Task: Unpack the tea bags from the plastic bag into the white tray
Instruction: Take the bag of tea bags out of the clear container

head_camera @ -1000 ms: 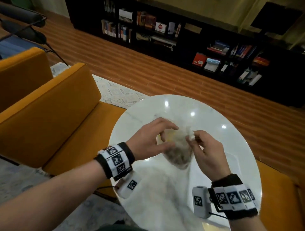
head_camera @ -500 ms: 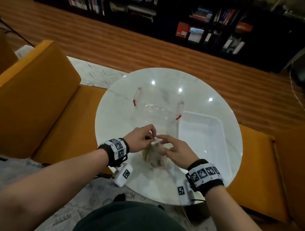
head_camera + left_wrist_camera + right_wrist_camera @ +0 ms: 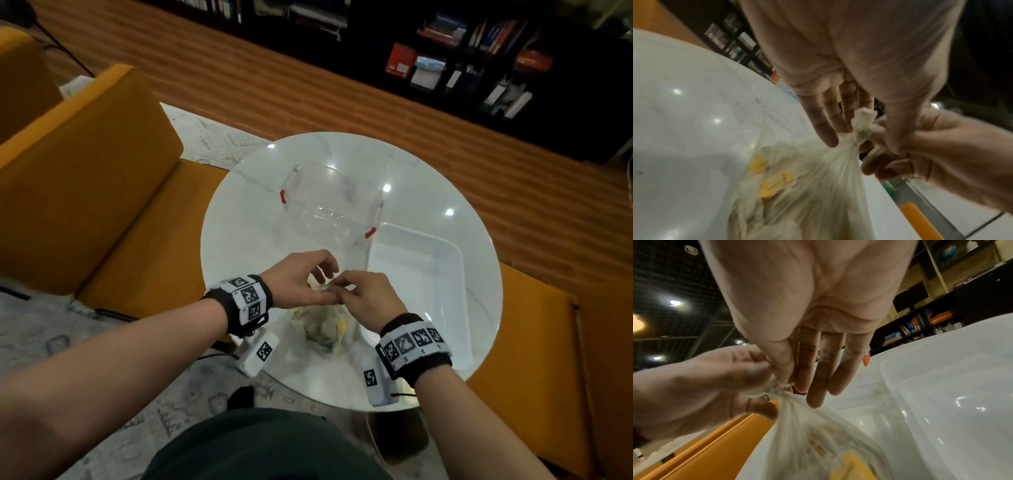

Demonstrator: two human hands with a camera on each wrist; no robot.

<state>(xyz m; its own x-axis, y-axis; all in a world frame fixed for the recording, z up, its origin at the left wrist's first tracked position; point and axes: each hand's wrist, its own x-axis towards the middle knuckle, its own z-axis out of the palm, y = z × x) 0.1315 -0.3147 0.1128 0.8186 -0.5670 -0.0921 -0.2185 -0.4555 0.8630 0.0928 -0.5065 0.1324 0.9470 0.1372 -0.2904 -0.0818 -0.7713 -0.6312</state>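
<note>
A thin translucent plastic bag (image 3: 322, 325) of tea bags (image 3: 774, 183) with yellow tags sits on the near part of the round white table (image 3: 239, 212). Its neck is tied in a knot (image 3: 863, 125). My left hand (image 3: 322, 281) pinches the knot from the left with thumb and forefinger. My right hand (image 3: 346, 291) pinches it from the right, its other fingers (image 3: 818, 378) hanging straight. The white tray (image 3: 459, 260) lies to the right of the hands, with nothing showing in it.
A clear plastic box (image 3: 329, 205) with red latches stands behind the hands, touching the tray's left corner. Orange seats (image 3: 102, 164) flank the table left and right. A dark bookshelf (image 3: 479, 68) lines the far wall.
The view tipped down, bringing the clear box and the white tray into sight. Both hands have stayed at the bag's neck, working at the knot.
</note>
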